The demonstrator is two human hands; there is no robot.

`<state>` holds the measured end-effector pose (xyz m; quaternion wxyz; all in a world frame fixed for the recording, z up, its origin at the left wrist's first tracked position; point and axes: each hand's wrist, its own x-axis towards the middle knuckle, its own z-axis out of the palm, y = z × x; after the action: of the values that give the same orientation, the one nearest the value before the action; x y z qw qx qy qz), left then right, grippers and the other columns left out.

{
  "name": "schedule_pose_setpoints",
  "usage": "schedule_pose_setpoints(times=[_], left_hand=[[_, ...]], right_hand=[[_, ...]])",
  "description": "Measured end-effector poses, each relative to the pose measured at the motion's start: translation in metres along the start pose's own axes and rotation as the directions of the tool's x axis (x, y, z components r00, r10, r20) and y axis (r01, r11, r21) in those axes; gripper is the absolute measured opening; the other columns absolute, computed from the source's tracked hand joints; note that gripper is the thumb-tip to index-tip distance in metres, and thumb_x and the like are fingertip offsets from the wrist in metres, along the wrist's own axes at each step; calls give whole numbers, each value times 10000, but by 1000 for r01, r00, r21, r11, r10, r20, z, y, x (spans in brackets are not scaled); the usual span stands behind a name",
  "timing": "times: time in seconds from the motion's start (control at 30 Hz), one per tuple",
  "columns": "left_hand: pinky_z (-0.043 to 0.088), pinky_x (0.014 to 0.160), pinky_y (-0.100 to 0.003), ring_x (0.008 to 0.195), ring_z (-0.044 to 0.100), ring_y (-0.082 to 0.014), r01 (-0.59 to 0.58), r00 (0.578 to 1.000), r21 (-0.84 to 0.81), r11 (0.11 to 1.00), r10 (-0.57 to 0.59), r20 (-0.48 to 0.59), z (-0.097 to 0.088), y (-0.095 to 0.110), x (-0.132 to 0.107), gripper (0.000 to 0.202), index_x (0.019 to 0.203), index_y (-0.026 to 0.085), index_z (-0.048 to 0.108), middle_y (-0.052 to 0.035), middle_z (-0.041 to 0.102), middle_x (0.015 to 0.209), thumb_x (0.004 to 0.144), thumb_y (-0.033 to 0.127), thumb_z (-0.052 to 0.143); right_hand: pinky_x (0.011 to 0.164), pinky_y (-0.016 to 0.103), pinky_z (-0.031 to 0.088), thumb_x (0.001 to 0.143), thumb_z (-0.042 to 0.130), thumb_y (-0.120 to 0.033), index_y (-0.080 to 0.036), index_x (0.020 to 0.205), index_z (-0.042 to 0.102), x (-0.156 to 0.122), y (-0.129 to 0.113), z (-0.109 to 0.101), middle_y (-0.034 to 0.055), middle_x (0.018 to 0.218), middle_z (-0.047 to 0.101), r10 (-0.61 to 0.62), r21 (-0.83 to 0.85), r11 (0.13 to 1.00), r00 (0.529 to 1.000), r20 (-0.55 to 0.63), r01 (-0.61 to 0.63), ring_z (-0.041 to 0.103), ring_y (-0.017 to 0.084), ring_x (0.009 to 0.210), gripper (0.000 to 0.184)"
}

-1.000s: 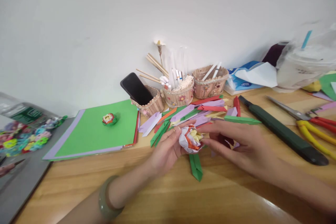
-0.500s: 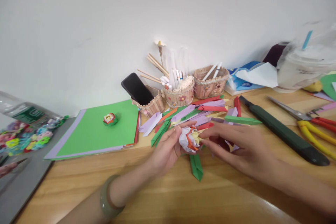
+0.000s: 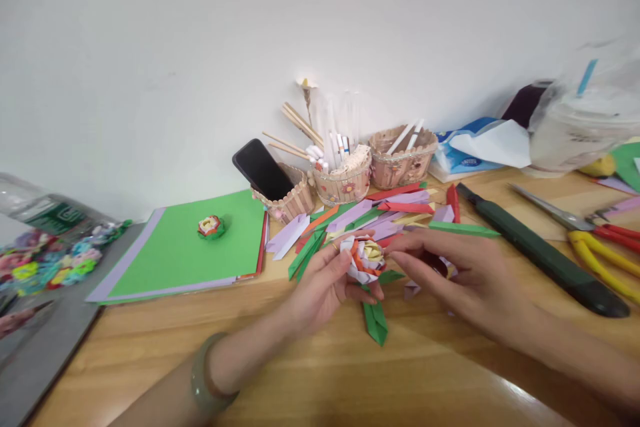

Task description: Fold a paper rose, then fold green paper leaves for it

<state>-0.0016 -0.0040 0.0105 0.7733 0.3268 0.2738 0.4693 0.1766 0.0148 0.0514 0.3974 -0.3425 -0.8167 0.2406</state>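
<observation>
Paper flower (image 3: pixel 364 260): white, orange and yellow layers; raised over the wooden table (image 3: pixel 300 373), between both hands.
Left hand (image 3: pixel 320 285): gripping the flower, thumb against its left edge, fingertips showing below it.
Right hand (image 3: pixel 465 273): thumb and forefinger bent toward each other at the flower's right edge; whether they pinch it cannot be told.

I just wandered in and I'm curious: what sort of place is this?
Probably a craft workspace: folded paper strips lie scattered on a wooden table, colored sheets are stacked nearby, and the left hand holds a paper flower.
</observation>
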Motion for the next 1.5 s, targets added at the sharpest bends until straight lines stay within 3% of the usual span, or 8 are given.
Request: schedule_pose_setpoints(times=[0.1, 0.3, 0.57, 0.87, 1.07, 1.27, 1.5], left_hand=[[524, 532, -220, 596, 636, -145, 21, 1000, 0, 1000, -21, -9, 0, -1, 1, 398, 951, 107, 597, -69, 653, 767, 729, 436, 625], [529, 522, -216, 587, 638, -137, 38, 999, 5, 999, -38, 4, -1, -3, 1, 457, 1014, 121, 578, -56, 652, 751, 739, 486, 587], [528, 507, -208, 571, 634, -128, 18, 1000, 16, 1000, -18, 11, -3, -7, 3, 449, 961, 112, 570, -45, 648, 727, 720, 489, 605], [516, 489, -196, 540, 618, -117, 49, 998, 68, 997, -46, -44, -1, -7, 3, 454, 902, 104, 573, -45, 641, 684, 670, 485, 656], [515, 491, -188, 545, 614, -111, 61, 994, 87, 994, -52, -95, 0, -6, 3, 506, 949, 104, 578, -43, 638, 689, 641, 494, 675], [516, 502, -186, 543, 616, -107, 54, 995, 85, 995, -46, -92, 0, -6, 3, 498, 950, 112, 580, -37, 638, 688, 630, 476, 693], [514, 508, -183, 547, 610, -103, 64, 994, 101, 993, -55, -96, 0, -6, 3, 478, 915, 104, 586, -39, 633, 684, 640, 483, 682]], right_hand=[[410, 166, 389, 814, 520, -159, -161, 834, 641, -1, 1, 1, 16, 647, 664, -41, 1, 999, 999, 19, 41, 521, 75, 477, 122], [412, 162, 385, 801, 531, -135, -175, 836, 632, -1, 1, 3, 13, 667, 649, -78, 4, 997, 996, 31, 78, 512, 71, 493, 114], [390, 150, 353, 776, 533, -116, -168, 720, 618, -1, 1, 5, -18, 548, 598, -108, 1, 994, 994, 34, 108, 487, 57, 447, 114], [376, 161, 339, 768, 523, -140, -166, 670, 608, -4, 4, 9, -23, 514, 571, 61, 14, 998, 998, 9, -61, 462, 62, 430, 133], [393, 157, 353, 760, 525, -125, -167, 705, 615, -2, 2, 6, -18, 547, 583, -46, -25, 999, 999, 27, 47, 482, 61, 445, 114], [402, 158, 357, 768, 514, -129, -169, 651, 601, 0, 0, 4, -24, 524, 572, -6, -24, 1000, 995, 103, 9, 476, 63, 443, 151], [418, 167, 348, 780, 503, -95, -165, 720, 614, -1, 2, 5, -19, 534, 582, -211, -140, 967, 977, 20, 212, 482, 59, 439, 144]])
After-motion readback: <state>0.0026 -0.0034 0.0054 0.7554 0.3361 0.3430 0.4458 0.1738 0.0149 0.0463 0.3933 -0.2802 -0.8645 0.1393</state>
